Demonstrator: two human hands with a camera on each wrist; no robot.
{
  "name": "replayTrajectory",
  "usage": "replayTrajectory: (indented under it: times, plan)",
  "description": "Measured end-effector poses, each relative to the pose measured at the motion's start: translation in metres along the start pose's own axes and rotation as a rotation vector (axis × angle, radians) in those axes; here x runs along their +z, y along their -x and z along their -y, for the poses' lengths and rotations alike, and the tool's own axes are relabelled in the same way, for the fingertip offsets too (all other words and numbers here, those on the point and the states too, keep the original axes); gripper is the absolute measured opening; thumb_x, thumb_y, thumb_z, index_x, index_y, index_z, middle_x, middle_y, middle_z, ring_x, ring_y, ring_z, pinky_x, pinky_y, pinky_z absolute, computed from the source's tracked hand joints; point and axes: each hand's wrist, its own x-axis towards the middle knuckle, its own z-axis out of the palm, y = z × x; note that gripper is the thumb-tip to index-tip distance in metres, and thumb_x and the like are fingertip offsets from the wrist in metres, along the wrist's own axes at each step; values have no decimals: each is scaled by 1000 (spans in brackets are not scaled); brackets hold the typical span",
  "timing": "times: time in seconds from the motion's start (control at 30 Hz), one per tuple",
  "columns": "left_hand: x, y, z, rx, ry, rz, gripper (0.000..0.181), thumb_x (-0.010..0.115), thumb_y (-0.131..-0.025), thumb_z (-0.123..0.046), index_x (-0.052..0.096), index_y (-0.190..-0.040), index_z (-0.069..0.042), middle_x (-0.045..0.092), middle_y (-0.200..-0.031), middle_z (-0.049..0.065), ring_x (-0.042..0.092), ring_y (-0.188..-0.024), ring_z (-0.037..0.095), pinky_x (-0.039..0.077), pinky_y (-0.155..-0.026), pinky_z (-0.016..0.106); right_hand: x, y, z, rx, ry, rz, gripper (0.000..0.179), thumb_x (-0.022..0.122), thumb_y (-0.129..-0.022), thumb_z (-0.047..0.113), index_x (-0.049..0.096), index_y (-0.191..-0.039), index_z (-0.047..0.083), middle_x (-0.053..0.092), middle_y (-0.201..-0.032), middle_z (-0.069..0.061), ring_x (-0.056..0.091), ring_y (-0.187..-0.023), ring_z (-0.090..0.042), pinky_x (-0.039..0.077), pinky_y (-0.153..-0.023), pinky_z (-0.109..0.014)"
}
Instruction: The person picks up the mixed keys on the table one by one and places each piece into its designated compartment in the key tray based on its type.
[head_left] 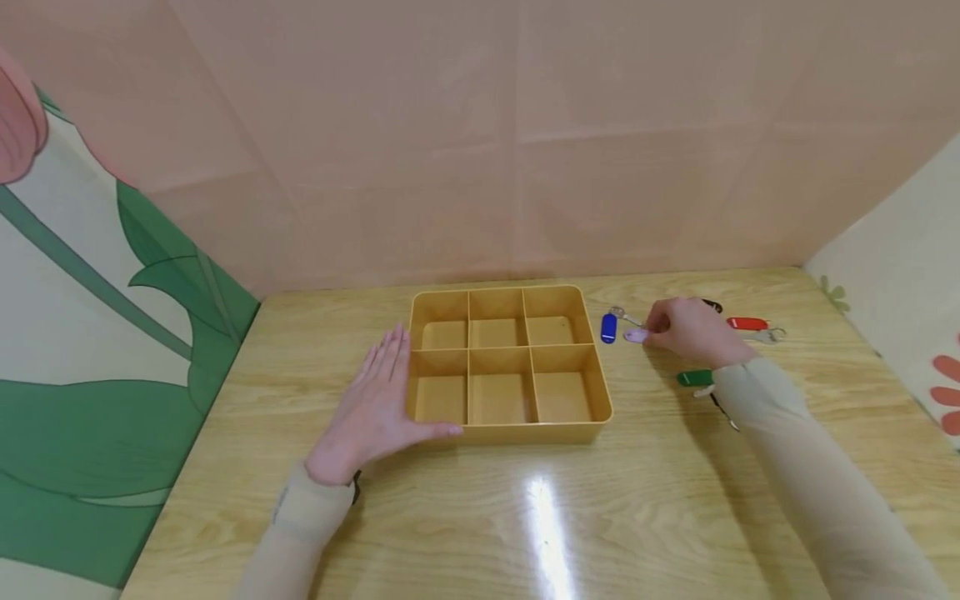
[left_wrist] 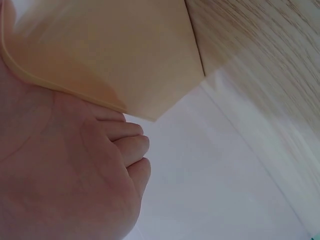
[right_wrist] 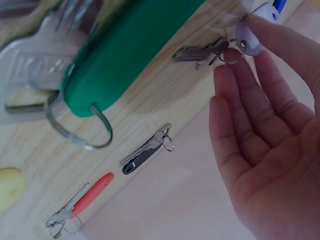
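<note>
A yellow-tan box with several compartments lies on the wooden table. My left hand rests along its left side, fingers straight and thumb out by the front edge; in the left wrist view the palm is against the box wall. To the right of the box, my right hand pinches a pale purple key tag between thumb and fingers. In the right wrist view a ring and a key hang from that tag. Just left of it lies a blue key tag.
A green key tag lies near the right wrist. Farther right are a red key tag and a black key tag, both with keys. A yellow rounded thing shows at the right wrist view's edge. A pinkish wall stands behind the table.
</note>
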Motion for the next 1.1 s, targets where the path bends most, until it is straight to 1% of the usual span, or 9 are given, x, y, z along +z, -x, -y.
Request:
replayTrajectory:
  times: [0.13, 0.23, 0.33, 0.53, 0.6, 0.7, 0.9, 1.0, 1.1]
  plan:
    - [0, -1, 0, 0, -4, 5, 142, 43, -70, -99, 1, -161, 2, -6, -168, 15, -3, -154, 28, 1, -124, 40, 1, 0, 0, -11, -6, -8, 10, 75, -94, 13, 72, -98, 4, 69, -94, -10, 60, -87, -30, 52, -81, -51]
    - [0, -1, 0, 2, -5, 10, 142, 43, -70, -99, 2, -161, 2, -4, -168, 17, -3, -154, 27, 2, -124, 40, 2, 1, -1, -23, -10, -16, 10, 74, -94, 11, 74, -99, 3, 70, -94, -11, 61, -87, -30, 52, -81, -53]
    - [-1, -1, 0, 7, -4, 17, 141, 43, -70, -99, 3, -161, 3, -6, -168, 16, -3, -154, 27, 1, -124, 40, 3, 2, -2, -33, -10, -29, 12, 73, -95, 13, 75, -101, 2, 71, -94, -12, 61, -86, -30, 52, -82, -53]
    - [-1, -1, -1, 11, 7, 18, 142, 43, -70, -98, 2, -161, 2, -7, -168, 15, -4, -154, 26, 1, -124, 41, 0, 7, 0, 10, -48, -39, 17, 72, -97, 17, 76, -106, 3, 71, -98, -11, 59, -85, -29, 54, -80, -51]
    - [-1, -1, -1, 13, 12, 14, 142, 44, -70, -98, 1, -161, 2, -5, -168, 17, -3, -154, 27, 2, -124, 41, -1, 9, 1, 15, -66, -43, 17, 72, -97, 16, 75, -107, 2, 71, -99, -12, 59, -85, -29, 54, -80, -51]
    - [-1, -1, -1, 13, 14, 12, 142, 44, -70, -98, 0, -161, 2, -7, -168, 16, -4, -154, 26, 2, -124, 41, -2, 11, 2, 16, -84, -56, 17, 72, -97, 15, 76, -108, 2, 71, -100, -13, 59, -84, -29, 55, -79, -49]
    - [0, -2, -1, 17, 11, 9, 142, 43, -70, -98, 0, -161, 2, -11, -167, 13, -3, -154, 28, 1, -124, 41, -3, 15, -1, -3, -96, -102, 17, 72, -97, 17, 76, -106, 3, 72, -99, -11, 60, -84, -29, 55, -76, -47]
    - [-1, -1, -1, 16, 10, 11, 142, 43, -71, -98, 0, -161, 2, -11, -167, 14, -2, -154, 28, 1, -124, 41, -4, 18, -3, -24, -105, -128, 18, 72, -97, 18, 77, -105, 3, 73, -99, -13, 62, -86, -30, 55, -78, -50]
    - [-1, -1, -2, 10, 16, 16, 142, 43, -71, -98, 0, -161, 2, -12, -167, 13, -4, -154, 27, 1, -124, 41, -5, 20, -4, -29, -122, -155, 18, 71, -97, 18, 77, -104, 2, 73, -101, -15, 64, -89, -31, 56, -80, -53]
